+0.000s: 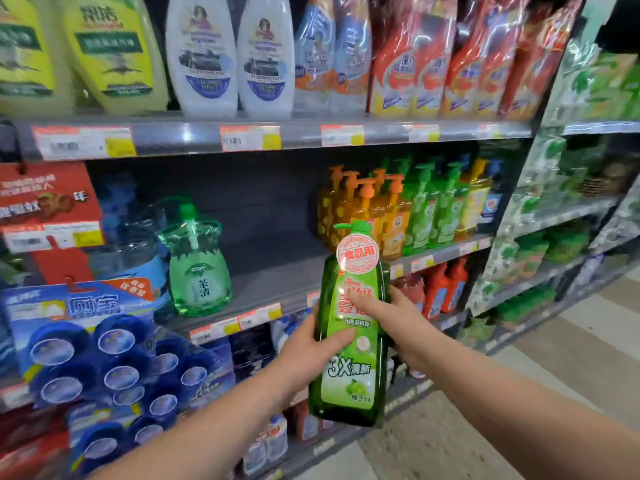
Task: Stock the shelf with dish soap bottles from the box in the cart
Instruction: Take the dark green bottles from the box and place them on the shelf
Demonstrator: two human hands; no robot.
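**Bottle of dish soap being held at the shelf front**

Item: tall dark-green plastic dish soap bottle (pixel 349 386) with a light-green label, a round red-and-white sticker near the neck and a green cap. It is hanging in the air in front of the middle grey metal shelf (pixel 273 268), not resting on anything, cap uppermost and leaning slightly to the right.

Left hand (pixel 308 351): it is gripping the bottle's left side at mid-height. The thumb is lying across the label and the fingers are curling round behind, clamped on the bottle.

Right hand (pixel 394 317): it is gripping the right side, a little higher. One digit is stretching across the label and the other fingers are wrapping behind, out of sight.

Shelf stock: a rounded clear-green pump bottle (pixel 199 275) is standing alone towards the left of the middle shelf. A cluster of orange pump bottles (pixel 363 209) is standing at the right, with green pump bottles (pixel 429 209) just beside them. The held bottle's cap is overlapping the orange cluster in this view.

Upper shelf: yellow bottles (pixel 110 53), white bottles (pixel 232 53) and red refill pouches (pixel 450 57) are standing in a row.

Lower left: packs of round blue blocks (pixel 104 358) are hanging in front of the shelving.
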